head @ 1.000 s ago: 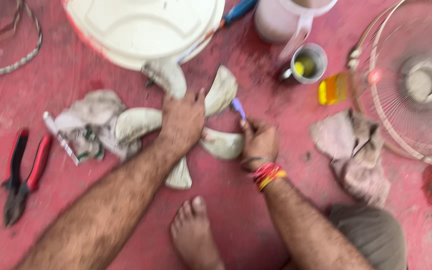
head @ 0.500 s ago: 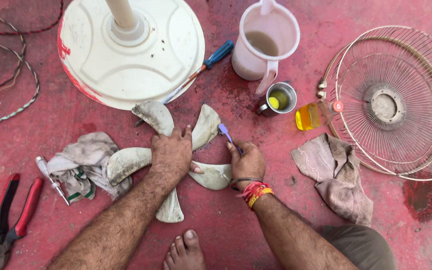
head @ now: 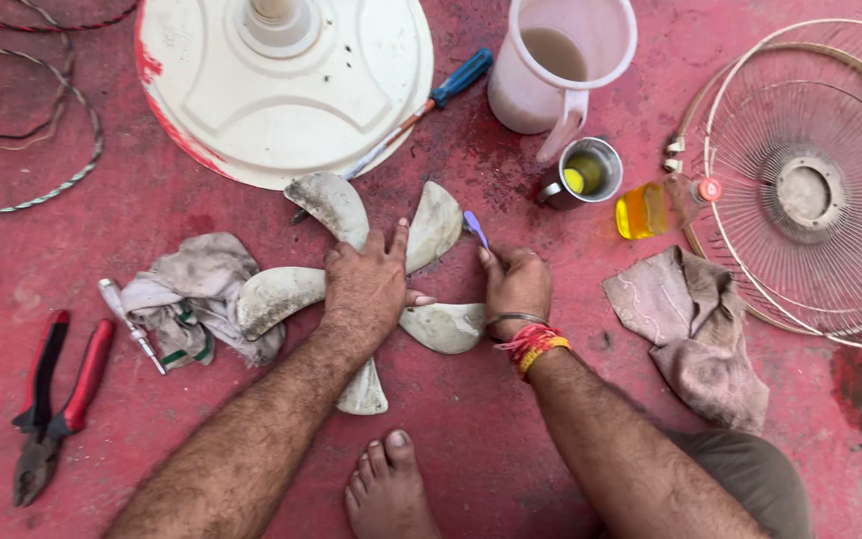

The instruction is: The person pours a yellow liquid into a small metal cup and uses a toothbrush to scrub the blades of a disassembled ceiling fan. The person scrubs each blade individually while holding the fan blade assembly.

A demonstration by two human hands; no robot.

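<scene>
A dirty white fan blade (head: 329,205) with several paddles lies flat on the red floor. My left hand (head: 366,284) presses down on its hub, fingers spread over the middle. Just right of it, my right hand (head: 516,284) is closed around a small purple-handled brush (head: 474,228), whose tip points up beside the upper right paddle (head: 436,222). Red and yellow thread bands circle my right wrist. My bare foot (head: 386,489) rests on the floor just below the blade.
A round white fan base (head: 281,85) stands at the top, a blue-handled screwdriver (head: 431,100) beside it. A plastic jug (head: 561,65), a steel cup (head: 586,172), a small yellow bottle (head: 641,212), a wire fan guard (head: 810,190), rags (head: 695,329), red pliers (head: 52,394) and cable (head: 42,110) surround me.
The view has steadied and shifted upward, so more of the fan base and jug shows. Both hands stay on the blade and brush, almost where they were.
</scene>
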